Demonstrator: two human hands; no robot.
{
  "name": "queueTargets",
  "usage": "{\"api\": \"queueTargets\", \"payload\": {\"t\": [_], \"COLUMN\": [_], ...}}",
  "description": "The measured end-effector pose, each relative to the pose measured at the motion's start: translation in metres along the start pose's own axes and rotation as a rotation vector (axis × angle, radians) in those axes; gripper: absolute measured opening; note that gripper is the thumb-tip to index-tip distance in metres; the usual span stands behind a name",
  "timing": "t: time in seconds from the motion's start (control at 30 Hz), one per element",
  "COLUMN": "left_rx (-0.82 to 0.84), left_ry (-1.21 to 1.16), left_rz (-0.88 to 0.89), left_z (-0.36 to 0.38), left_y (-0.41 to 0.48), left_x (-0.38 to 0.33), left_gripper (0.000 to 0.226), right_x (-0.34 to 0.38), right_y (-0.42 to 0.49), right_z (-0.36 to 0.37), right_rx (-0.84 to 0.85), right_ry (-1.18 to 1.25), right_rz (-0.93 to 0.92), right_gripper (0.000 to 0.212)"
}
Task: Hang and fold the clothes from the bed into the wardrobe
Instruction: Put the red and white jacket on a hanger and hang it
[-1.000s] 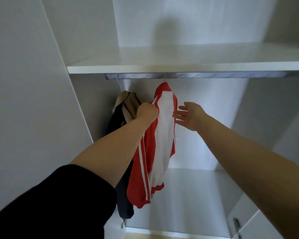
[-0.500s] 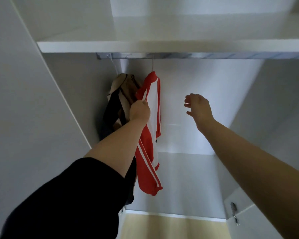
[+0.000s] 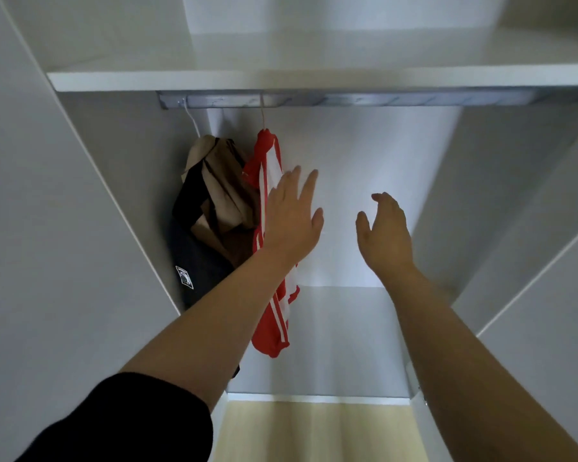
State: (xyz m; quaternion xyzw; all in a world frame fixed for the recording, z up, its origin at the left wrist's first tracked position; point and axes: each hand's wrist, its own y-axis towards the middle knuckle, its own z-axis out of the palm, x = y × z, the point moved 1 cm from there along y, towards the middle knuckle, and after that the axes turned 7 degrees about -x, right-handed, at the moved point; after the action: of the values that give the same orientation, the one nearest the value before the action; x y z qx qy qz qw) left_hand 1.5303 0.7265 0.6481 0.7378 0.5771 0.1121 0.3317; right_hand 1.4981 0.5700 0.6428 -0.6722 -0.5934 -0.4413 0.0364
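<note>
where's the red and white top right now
In the head view the red and white top hangs from the wardrobe rail, left of centre, beside the brown and black garment, behind the left hand.

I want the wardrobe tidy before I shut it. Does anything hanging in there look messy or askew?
Yes. The tan and dark garment at the left end of the rail hangs bunched and crumpled, not smooth. The red and white top beside it hangs straighter, with the left hand flat against it.
</note>
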Motion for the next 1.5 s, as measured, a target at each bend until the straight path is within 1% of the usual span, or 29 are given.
{"api": "queueTargets", "payload": {"t": [0.07,0.17,0.3,0.4,0.5,0.57,0.7,0.83,0.97,1.23,1.33,1.43,1.5], "left_rx": [0.029,0.022,-0.005,-0.007,0.033,0.072,0.124,0.139,0.209,0.221,0.229,0.245,0.277], "left_ry": [0.018,0.03,0.017,-0.042,-0.103,-0.09,-0.037,-0.017,0.012,-0.014,-0.07,-0.106,-0.153], "left_rz": [0.03,0.062,0.039,0.004,-0.001,0.009,0.001,0.078,0.118,0.194,0.253,0.279,0.329], "left_z": [-0.006,-0.014,-0.027,-0.037,-0.049,-0.057,-0.081,-0.107,-0.131,-0.211,-0.243,-0.26,-0.272], "left_y": [-0.022,-0.058,-0.114,-0.167,-0.223,-0.255,-0.302,-0.343,-0.385,-0.51,-0.564,-0.595,-0.614], "left_x": [-0.029,-0.074,-0.143,-0.203,-0.262,-0.292,-0.332,-0.367,-0.4,-0.461,-0.49,-0.517,-0.545], "left_gripper": [0.063,0.066,0.066,0.065,0.063,0.062,0.063,0.065,0.066,0.07,0.069,0.069,0.069], "right_x": [-0.014,-0.037,-0.068,-0.093,-0.123,-0.14,-0.154,-0.16,-0.164,-0.162,-0.163,-0.173,-0.182], "right_y": [-0.021,-0.055,-0.107,-0.144,-0.178,-0.202,-0.25,-0.301,-0.357,-0.503,-0.569,-0.608,-0.633], "right_z": [-0.023,-0.066,-0.137,-0.195,-0.254,-0.289,-0.339,-0.379,-0.417,-0.505,-0.546,-0.58,-0.612], "right_rx": [-0.006,-0.015,-0.028,-0.017,-0.004,0.002,0.036,0.054,0.062,-0.065,-0.122,-0.11,-0.136], "right_ry": [-0.089,-0.146,-0.139,-0.148,-0.185,-0.178,-0.179,-0.168,-0.23,-0.269,-0.32,-0.378,-0.403], "right_rz": [-0.052,-0.045,-0.022,-0.034,-0.015,0.013,0.023,0.075,0.115,0.183,0.208,0.253,0.302], "right_gripper": [0.049,0.052,0.054,0.054,0.055,0.055,0.054,0.055,0.057,0.055,0.052,0.052,0.053]}}
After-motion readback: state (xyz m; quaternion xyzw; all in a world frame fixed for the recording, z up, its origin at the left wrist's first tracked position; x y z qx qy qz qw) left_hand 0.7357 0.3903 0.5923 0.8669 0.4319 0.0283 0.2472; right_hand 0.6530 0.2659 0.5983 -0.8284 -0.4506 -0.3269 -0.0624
